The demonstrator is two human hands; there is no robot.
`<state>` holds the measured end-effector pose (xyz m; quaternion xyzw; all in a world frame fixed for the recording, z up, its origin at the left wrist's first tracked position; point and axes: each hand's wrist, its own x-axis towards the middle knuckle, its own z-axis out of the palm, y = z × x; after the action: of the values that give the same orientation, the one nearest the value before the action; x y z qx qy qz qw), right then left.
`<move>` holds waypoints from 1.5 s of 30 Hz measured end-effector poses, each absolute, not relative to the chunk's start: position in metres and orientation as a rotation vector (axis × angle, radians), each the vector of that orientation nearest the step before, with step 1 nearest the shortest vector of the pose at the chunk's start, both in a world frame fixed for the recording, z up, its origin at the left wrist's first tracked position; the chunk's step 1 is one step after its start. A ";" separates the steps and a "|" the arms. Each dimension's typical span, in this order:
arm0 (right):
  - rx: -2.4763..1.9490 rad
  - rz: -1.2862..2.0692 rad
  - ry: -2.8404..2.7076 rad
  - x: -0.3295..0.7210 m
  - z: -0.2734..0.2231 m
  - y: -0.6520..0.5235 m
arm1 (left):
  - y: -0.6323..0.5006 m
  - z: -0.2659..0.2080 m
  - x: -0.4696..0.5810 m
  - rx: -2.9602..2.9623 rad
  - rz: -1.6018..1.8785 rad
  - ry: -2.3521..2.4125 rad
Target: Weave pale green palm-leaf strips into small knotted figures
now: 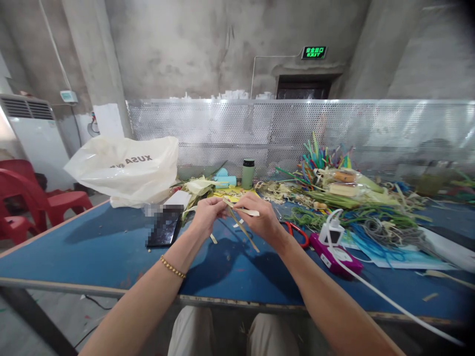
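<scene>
Fingertips of my left hand (205, 216) and right hand (261, 217) are meeting, closed on pale husk strips (245, 233), which I am holding just above the blue table in front of me; a narrow one is slanting down between my hands and a wider one is jutting under my right fingers, though I cannot tell exactly which fingertip is pressing which. Beneath, the blue table (148, 267) is stretching out to both sides, with a perforated metal screen (222, 126) standing behind it. Toward the back left, a white plastic bag (126, 170) is slumping; on the right, a tangled heap of husks and green fibres (374, 205) is spreading. Closer to me, a purple power strip (339, 262) is lying right of my hands, and a dark phone (168, 230) is lying left of them. Beyond them, a green bottle (248, 174) is standing. Red-handled scissors (306, 239) are resting by my right wrist, and a gold bead bracelet (172, 267) is circling my left forearm.
</scene>
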<state>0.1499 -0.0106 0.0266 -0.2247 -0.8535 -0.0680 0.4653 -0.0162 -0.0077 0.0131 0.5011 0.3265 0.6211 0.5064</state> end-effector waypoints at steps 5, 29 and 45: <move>-0.562 -0.170 -2.105 0.148 0.026 -0.013 | -0.006 0.012 -0.014 1.221 1.571 0.821; -0.744 0.782 -1.710 0.149 0.038 -0.013 | -0.023 0.022 -0.016 1.850 1.094 0.670; -0.759 0.935 -1.635 0.145 0.042 -0.021 | -0.019 0.018 -0.014 1.508 1.129 0.582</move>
<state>0.1449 -0.0206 0.0421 -0.3175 -0.6840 0.3914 0.5274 -0.0142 -0.0192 0.0180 0.6378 0.2462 0.4772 0.5522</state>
